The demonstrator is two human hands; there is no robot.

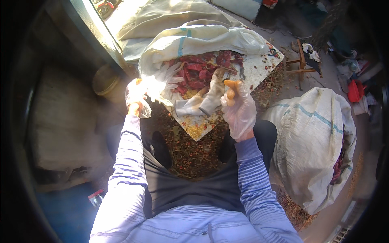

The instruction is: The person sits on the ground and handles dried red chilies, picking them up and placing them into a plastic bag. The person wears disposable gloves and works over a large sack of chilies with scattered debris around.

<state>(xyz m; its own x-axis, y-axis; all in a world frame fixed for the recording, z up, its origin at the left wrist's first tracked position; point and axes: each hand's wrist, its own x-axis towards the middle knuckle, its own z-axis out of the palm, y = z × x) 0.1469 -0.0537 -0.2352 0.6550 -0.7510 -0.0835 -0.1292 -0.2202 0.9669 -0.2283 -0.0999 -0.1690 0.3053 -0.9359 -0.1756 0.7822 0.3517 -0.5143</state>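
My left hand, inside a thin clear plastic glove, grips a second, loose clear plastic glove. Strong sunlight washes out part of that hand, and the loose glove's fingers spread over the sack's mouth. My right hand also wears a clear plastic glove; its fingers are curled in, with nothing visible in them. Between my hands, a pair of stained work gloves lies on a white board. Beyond them, dried red chilli peppers spill from a white woven sack among yellow seeds.
Another white woven sack stands by my right knee, red pods showing at its opening. A small wooden stool is farther right. On the left are a yellowish bucket and a post. Stems and bits litter the ground.
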